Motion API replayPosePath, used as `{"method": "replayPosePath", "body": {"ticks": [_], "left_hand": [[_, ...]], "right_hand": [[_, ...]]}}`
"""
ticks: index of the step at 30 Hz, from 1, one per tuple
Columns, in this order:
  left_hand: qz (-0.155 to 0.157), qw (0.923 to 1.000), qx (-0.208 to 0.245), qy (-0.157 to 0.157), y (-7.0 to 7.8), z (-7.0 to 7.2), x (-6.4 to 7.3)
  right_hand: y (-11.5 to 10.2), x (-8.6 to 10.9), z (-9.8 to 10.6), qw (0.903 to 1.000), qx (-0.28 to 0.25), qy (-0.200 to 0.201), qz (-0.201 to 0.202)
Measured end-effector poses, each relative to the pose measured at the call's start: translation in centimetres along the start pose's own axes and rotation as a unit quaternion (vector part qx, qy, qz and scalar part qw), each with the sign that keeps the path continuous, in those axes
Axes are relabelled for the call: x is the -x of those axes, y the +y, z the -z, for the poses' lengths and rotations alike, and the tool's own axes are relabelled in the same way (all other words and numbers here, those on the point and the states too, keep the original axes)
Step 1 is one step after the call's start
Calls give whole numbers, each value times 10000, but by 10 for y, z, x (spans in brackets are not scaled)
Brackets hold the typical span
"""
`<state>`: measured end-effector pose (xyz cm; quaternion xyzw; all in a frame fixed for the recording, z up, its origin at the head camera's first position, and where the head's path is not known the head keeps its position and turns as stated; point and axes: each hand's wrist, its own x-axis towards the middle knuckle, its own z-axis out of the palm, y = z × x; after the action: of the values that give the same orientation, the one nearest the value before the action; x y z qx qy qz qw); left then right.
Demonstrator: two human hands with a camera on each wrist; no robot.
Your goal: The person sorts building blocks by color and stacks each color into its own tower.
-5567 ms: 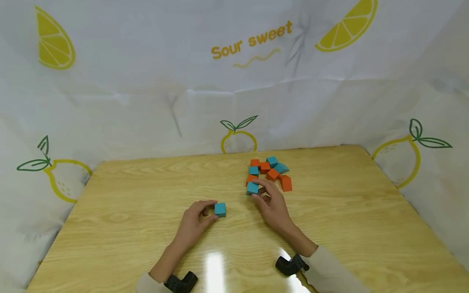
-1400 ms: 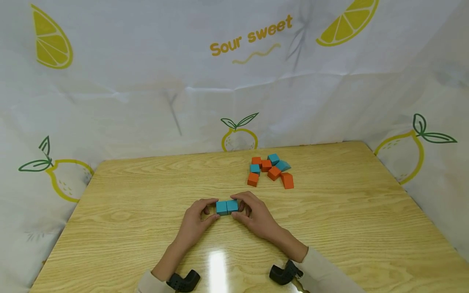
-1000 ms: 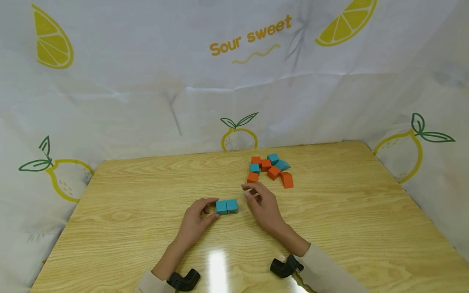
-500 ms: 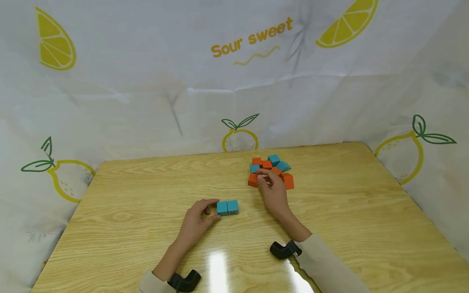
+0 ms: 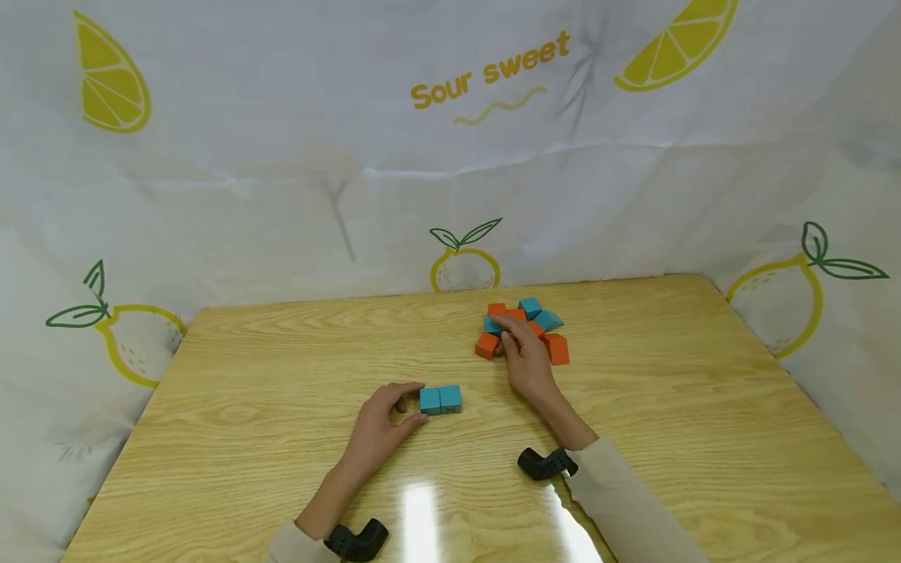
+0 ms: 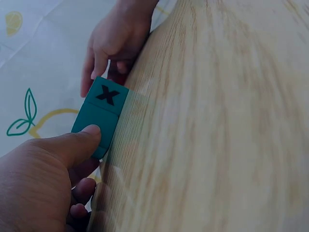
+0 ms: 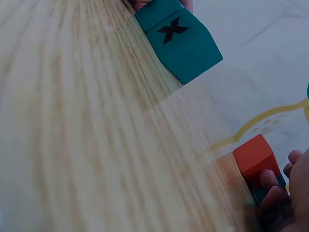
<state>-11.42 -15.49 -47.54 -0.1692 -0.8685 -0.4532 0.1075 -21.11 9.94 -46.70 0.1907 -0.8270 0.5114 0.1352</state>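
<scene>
Left hand (image 5: 378,424) pinches a block (image 5: 430,402) left of the pile (image 5: 537,328). Right hand (image 5: 529,366) is at the pile, grip unclear.

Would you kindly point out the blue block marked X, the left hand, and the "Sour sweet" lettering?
Blue block marked X (image 6: 108,95): left wrist view, on its marked face.
Left hand (image 5: 375,421): head view, on the back of the hand.
"Sour sweet" lettering (image 5: 490,73): head view, on the second word's "s".

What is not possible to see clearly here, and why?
Head view: whether the right hand grips anything; it covers part of the pile.
Right wrist view: part of the right hand, cut by the right edge.
Same view: most of the left hand, behind the blue blocks and cut by the top edge.
</scene>
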Motion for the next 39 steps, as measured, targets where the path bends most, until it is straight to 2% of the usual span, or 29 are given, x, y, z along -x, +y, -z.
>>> {"method": "replayPosePath", "body": {"ticks": [9,15,28,33,39], "left_hand": [[14,10000,-40,35,1,-1,1],[152,9999,-45,-38,1,0,1],[29,9999,-98,26,0,-1,1],[82,9999,-140,-25,-1,-1,0],[149,9997,-182,-35,0,-1,-1]], "right_hand": [[2,2,-2,9982,332,-3,507],[4,4,-3,9965,562,-48,621],[2,7,-4,9971,564,121,498],[0,7,-2,9978,523,158,387],[1,6,-2,9967,726,124,342]]}}
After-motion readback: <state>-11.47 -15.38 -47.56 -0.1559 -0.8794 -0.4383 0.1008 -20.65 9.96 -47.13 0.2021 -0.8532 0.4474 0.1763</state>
